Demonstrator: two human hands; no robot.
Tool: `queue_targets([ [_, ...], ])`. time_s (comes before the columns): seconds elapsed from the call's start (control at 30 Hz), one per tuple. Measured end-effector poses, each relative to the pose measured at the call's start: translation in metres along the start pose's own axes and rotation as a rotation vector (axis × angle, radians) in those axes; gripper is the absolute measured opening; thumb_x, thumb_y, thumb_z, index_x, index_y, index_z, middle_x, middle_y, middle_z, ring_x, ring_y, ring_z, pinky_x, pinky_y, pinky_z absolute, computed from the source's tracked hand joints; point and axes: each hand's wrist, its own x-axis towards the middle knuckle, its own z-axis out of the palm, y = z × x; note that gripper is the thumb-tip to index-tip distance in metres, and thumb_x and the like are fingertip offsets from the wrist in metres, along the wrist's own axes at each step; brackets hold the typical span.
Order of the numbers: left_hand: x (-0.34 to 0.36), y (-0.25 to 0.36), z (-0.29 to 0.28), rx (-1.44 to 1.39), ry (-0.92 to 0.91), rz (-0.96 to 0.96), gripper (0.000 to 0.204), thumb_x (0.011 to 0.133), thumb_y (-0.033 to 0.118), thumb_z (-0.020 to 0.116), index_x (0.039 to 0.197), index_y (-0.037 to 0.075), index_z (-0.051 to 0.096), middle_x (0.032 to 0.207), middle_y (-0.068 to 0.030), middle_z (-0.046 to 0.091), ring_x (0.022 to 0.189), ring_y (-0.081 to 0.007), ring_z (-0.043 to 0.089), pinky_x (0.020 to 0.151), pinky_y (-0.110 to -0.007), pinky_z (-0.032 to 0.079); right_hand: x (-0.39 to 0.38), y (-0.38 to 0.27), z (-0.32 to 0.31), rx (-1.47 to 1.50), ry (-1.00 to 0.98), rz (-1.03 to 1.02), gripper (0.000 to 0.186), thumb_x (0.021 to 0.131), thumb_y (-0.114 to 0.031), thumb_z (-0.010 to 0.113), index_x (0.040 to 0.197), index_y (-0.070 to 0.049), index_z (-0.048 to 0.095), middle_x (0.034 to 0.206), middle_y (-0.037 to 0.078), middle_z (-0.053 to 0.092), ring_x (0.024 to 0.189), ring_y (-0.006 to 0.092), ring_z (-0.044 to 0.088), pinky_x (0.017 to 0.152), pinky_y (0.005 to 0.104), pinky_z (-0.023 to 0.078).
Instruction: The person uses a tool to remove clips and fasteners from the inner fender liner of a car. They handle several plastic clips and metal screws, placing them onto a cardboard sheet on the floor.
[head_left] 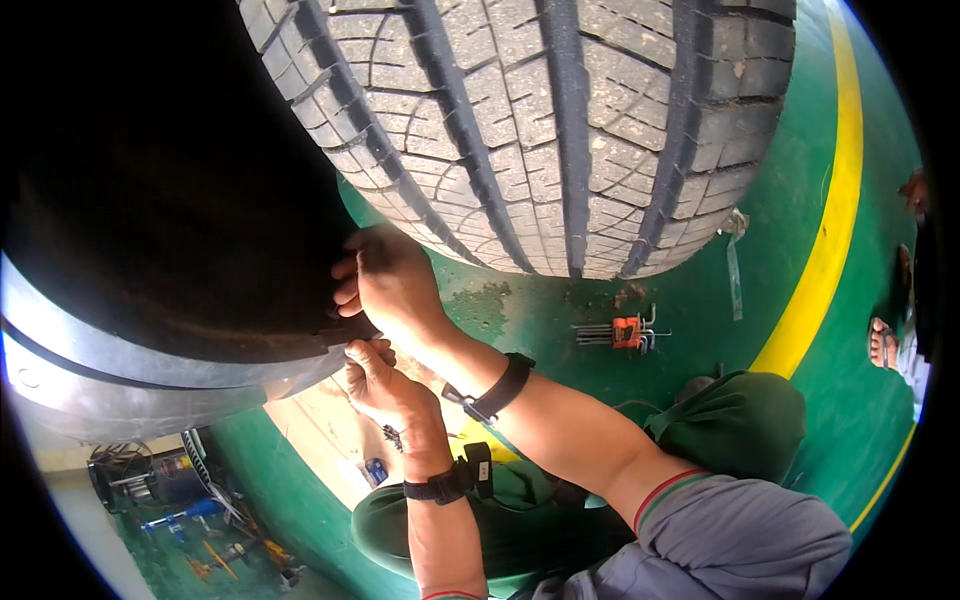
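Beside the lower tread of a tire (540, 140), the right hand (385, 280) is reaching into the dark wheel-arch liner (230, 330), close to its lower corner. Its fingers are curling loosely, leaving the hand partly open; whether they are gripping a small part cannot be determined, as shadow is obscuring the fingertips. The left hand (385, 390) is positioning itself directly below, at the end of the silver-grey body panel (180, 410). Its fingers are curling nearly closed, with the thumb lying uppermost against the corner where panel and liner are meeting; whether it is pinching the edge or a small fastener cannot be determined. The liner and panel are occupying the left side of the view, and the tire is filling the upper centre.

A black strap (508, 388) is encircling the right forearm, and a black wristband (442, 486) is encircling the left. On the green floor (560, 370), below the tire, a hex key set (626, 332) is lying in an orange holder. A yellow line (835, 210) is running along the right side. At lower left, a blue-handled tool (185, 514) is lying among other tools. At far right, another person's sandalled foot (883, 345) is resting on the floor.
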Motion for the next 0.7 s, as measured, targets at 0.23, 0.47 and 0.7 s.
queue_targets([
  [0.23,-0.005,0.006,0.006,0.084,0.023,0.025,0.045,0.094,0.045,0.064,0.074,0.006,0.056,0.069,0.0009,0.053,0.066,-0.009,0.044,0.065,-0.025,0.037,0.016,0.01,-0.042,0.43,-0.427,0.105,0.041,0.102,-0.03,0.042,0.133,-0.005,0.05,0.096,0.013,0.06,0.086,0.0211,0.065,0.086,0.0399,0.055],
  [0.47,-0.005,0.006,0.006,0.056,0.015,0.001,0.044,0.093,0.045,0.065,0.074,0.007,0.055,0.068,0.0015,0.051,0.065,-0.0089,0.043,0.064,-0.024,0.036,0.025,0.029,-0.055,0.637,-0.591,0.179,0.052,0.099,-0.046,0.05,0.117,0.002,0.056,0.11,0.018,0.06,0.1,0.0286,0.063,0.096,0.0462,0.05],
  [0.7,-0.003,0.003,0.003,0.002,0.0,0.009,0.04,0.097,0.04,0.061,0.077,0.005,0.056,0.069,-0.0002,0.053,0.068,-0.0099,0.043,0.067,-0.027,0.037,0.028,0.036,-0.064,0.682,-0.594,0.228,0.044,0.092,-0.045,0.064,0.112,-0.007,0.058,0.112,0.016,0.062,0.105,0.0293,0.063,0.094,0.0461,0.051],
])
